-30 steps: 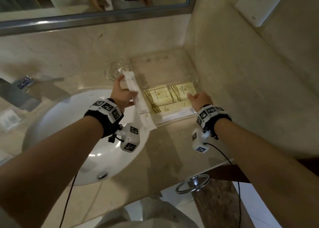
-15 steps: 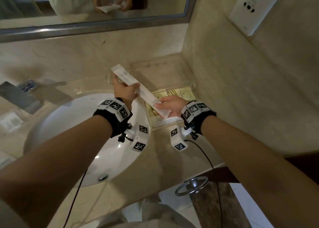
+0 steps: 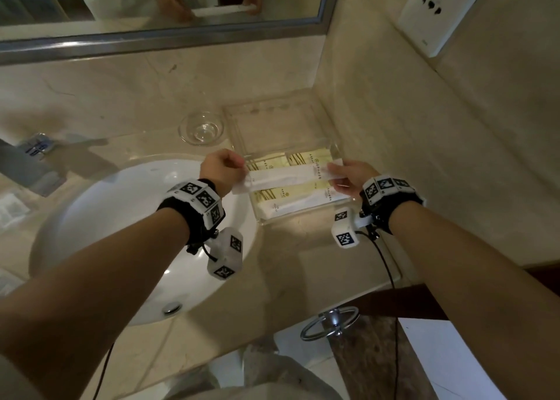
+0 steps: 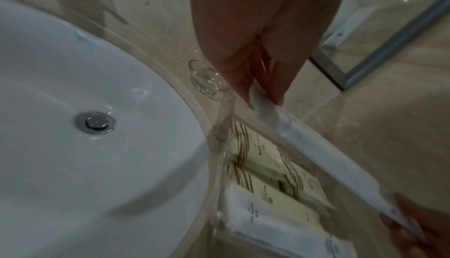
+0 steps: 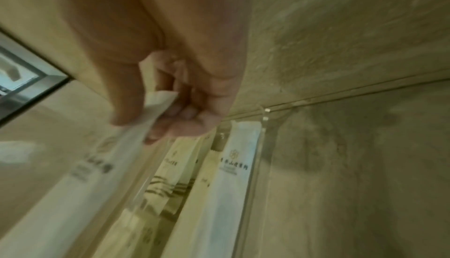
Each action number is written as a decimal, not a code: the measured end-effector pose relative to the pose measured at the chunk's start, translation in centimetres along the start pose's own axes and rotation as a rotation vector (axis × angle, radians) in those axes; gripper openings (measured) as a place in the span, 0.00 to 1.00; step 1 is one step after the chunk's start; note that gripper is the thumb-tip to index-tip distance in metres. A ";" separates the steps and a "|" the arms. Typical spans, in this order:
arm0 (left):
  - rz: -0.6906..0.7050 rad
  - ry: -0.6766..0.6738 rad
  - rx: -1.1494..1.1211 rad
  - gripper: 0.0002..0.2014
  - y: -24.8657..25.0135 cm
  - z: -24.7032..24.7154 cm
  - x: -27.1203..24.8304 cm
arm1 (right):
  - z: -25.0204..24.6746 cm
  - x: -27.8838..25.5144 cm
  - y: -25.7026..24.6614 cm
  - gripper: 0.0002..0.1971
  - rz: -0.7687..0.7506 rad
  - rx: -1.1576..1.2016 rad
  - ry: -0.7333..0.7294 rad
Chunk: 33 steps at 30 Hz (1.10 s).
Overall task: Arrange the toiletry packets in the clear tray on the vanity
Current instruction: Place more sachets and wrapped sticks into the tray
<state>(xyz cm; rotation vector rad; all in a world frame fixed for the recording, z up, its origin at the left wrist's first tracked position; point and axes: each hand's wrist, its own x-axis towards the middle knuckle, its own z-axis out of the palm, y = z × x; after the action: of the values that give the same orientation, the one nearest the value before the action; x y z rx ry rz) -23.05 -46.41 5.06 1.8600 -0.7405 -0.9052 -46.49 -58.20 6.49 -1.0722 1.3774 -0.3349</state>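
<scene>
Marble vanity: clear tray beside sink holds yellow packets. Your left hand and right hand each pinch 1 end of white packet over tray.

Surface: polished beige marble, glossy. Basin: white glazed ceramic, smooth; drain chromed metal. Tray: clear hard plastic. Long packet: matt white paper. Small bowl: clear glass. Mirror frame: brushed metal.
</scene>
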 end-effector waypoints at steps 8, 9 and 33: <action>0.102 -0.160 0.305 0.14 -0.4 4.0 0.0 | -1.4 1.8 2.1 0.22 0.059 -0.230 0.243; 0.107 -0.167 0.333 0.12 -0.5 4.3 0.0 | -1.4 2.0 2.2 0.22 0.061 -0.280 0.249; 0.171 -0.564 0.770 0.15 -2.4 4.0 0.0 | 4.4 3.5 3.0 0.12 -0.177 -1.253 -0.050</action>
<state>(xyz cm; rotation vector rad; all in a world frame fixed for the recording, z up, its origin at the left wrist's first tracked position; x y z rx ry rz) -26.11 -47.31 1.66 2.1373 -1.7629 -1.1435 -42.90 -57.46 1.35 -2.1930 1.4180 0.5299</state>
